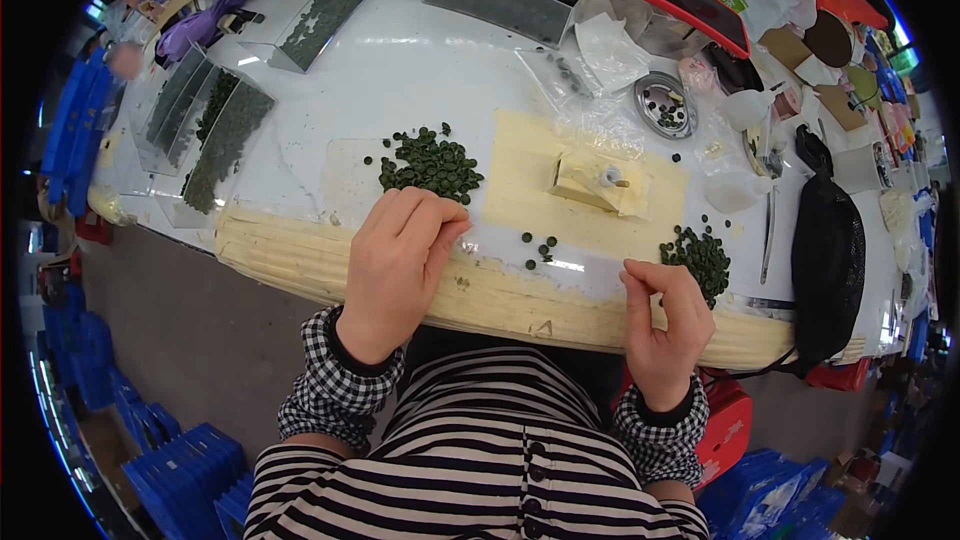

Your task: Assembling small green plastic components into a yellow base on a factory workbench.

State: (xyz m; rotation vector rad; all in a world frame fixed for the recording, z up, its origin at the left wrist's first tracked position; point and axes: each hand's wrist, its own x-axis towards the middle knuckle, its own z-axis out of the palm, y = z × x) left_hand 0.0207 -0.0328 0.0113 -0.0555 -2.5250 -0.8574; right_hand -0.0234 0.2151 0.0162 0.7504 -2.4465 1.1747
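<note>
My left hand (pixel 400 260) is over the padded front edge of the table, its thumb and fingers drawn together beside a pile of small dark green round pieces (pixel 432 164). Whatever it may hold is hidden. On the right, my right hand (pixel 668 325) has thumb and forefinger pinched next to a second pile of the same green pieces (pixel 703 262); anything between the fingertips is too small to name. Several loose green pieces (pixel 531 263) lie between the two hands. Beyond them a small block wrapped in yellowish tape, with a short peg on top (pixel 598 180), stands on a yellow-taped patch (pixel 515 165).
Clear trays of dark pieces (pixel 500 2) stand at the back and left (pixel 225 130). A red-cased phone (pixel 680 0) leans at the back right, near a round metal dish (pixel 665 105). Tweezers (pixel 768 235) and a black mesh bag (pixel 828 270) lie at the right.
</note>
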